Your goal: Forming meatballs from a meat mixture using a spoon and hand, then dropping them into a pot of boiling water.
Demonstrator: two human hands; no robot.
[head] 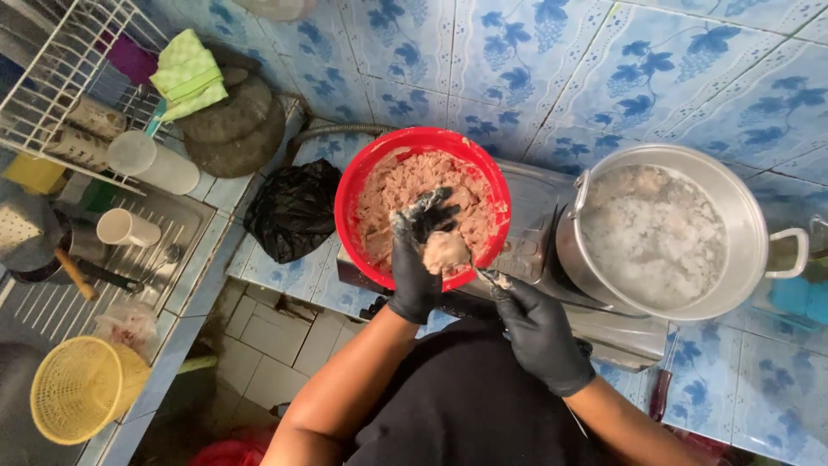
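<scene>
Over the round red plastic bowl (352, 181) of pale pink minced paste (405, 185), the left hand (420, 259) in a black glove is clenched around a squeezed lump of paste (445, 251), which bulges out at the top of the fist, thumb side, so a ball shape forms there. The right hand (539, 332), also black-gloved, pinches the handle of a small metal spoon (490, 276), tip angled toward the lump, just beside it, placed to scoop the ball off. The bowl sits on the grey countertop stove (526, 250), touching or nearly touching the big round steel pot (742, 207) with side handles, full of cloudy steaming water with pale pieces in it; the two stand side by side, so the reach from fist to pot is short. Left of the bowl lies a crumpled black plastic bag (295, 207) on the blue floral tiled counter (285, 276). Further left is a steel sink drainboard (172, 233) with a white mug (125, 228) lying on its side, a white wire dish rack (60, 69) above it, and a green checked cloth (187, 73) over dark round stone slabs (233, 125). A yellow plastic basket (82, 388) sits low left. Can't tell whether the stove is on.
</scene>
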